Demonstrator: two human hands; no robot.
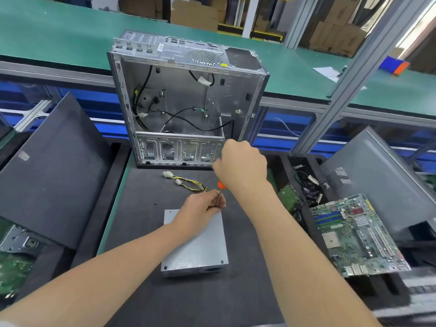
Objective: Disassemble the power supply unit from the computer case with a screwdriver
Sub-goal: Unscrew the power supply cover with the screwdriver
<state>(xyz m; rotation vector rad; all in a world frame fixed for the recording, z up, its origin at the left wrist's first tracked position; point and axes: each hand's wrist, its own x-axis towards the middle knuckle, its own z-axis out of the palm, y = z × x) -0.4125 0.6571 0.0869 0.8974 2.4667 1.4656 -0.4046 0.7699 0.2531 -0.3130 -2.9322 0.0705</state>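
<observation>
The open metal computer case (179, 90) stands upright at the far end of the dark mat, with loose black cables inside. The grey power supply unit (200, 246) lies flat on the mat in front of it, outside the case. Its yellow and black wire bundle (186, 180) with white plugs trails toward the case. My left hand (203, 206) rests over the unit's far end and grips the metal shaft of a screwdriver (220, 185) with an orange handle. My right hand (238, 164) is curled at the case's lower right corner, fingers against its edge.
A green motherboard (354, 234) lies at the right beside a tray of loose cables (309, 185). Dark case side panels lean at the left (52, 166) and right (377, 175). More boards and metal parts (14, 256) sit at the lower left. A green conveyor (70, 38) runs behind.
</observation>
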